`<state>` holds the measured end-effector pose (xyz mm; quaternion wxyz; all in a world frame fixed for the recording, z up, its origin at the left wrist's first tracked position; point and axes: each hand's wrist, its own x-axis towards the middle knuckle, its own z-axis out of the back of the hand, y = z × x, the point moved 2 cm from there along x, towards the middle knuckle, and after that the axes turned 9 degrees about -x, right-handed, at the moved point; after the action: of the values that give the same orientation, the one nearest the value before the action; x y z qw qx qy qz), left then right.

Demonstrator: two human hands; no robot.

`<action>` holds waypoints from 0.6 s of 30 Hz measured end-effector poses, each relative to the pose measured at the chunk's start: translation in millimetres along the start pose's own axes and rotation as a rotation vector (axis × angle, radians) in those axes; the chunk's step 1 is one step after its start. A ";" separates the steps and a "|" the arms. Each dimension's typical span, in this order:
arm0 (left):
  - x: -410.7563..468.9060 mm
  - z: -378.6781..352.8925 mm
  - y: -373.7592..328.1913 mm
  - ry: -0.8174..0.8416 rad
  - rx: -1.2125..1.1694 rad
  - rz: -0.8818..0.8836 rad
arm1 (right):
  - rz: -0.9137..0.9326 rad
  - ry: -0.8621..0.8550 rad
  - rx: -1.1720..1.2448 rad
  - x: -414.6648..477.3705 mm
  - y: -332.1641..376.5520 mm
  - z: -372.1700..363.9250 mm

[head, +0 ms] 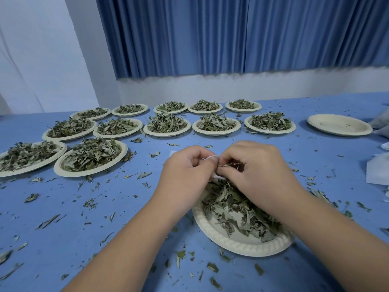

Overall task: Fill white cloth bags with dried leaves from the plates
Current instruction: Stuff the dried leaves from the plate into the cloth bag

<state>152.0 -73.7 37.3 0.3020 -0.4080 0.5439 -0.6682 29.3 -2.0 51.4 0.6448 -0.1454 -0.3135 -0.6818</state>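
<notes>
1. Over the near plate [237, 247] at 6 o'clock, your left hand [185, 171] pinches the white cloth bag [210, 158] to hold its mouth wide.
2. Your right hand [259, 171] pinches a bunch of dried leaves [230, 165] and pokes them at the bag's mouth.
3. You hold the bag right above that plate, I think, so dropped bits land back on it.
4. Full plates [61, 172] wait from 9 to 12 o'clock. An empty plate [339, 131] sits at 2 o'clock.
5. More white cloth [379, 171] lies at 3 o'clock, close by, maybe for the next fill.
6. Crumbs lie all over the blue table [126, 207].
</notes>
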 end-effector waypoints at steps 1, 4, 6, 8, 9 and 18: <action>-0.2 0.0 0.0 0.007 0.001 -0.002 | 0.006 0.010 0.009 0.2 -0.5 -0.4; -0.5 1.2 -0.6 -0.012 -0.004 -0.017 | 0.006 0.040 0.088 -0.9 -1.6 0.3; 0.0 2.4 -1.0 -0.038 -0.005 -0.017 | -0.001 0.045 0.151 -2.2 -2.2 1.1; 0.2 2.8 -1.3 -0.051 -0.003 -0.012 | -0.011 0.020 0.167 -2.1 -2.6 1.1; -0.1 2.6 -1.6 -0.050 -0.003 -0.011 | -0.018 0.000 0.156 -1.8 -2.8 0.8; -2.0 -0.9 -4.2 -0.019 -0.056 -0.001 | 0.002 -0.039 0.066 0.2 1.4 -1.6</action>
<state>152.3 -70.6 40.9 0.2954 -0.4229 0.5591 -0.6491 30.9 -3.1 50.7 0.6437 -0.1376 -0.3485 -0.6673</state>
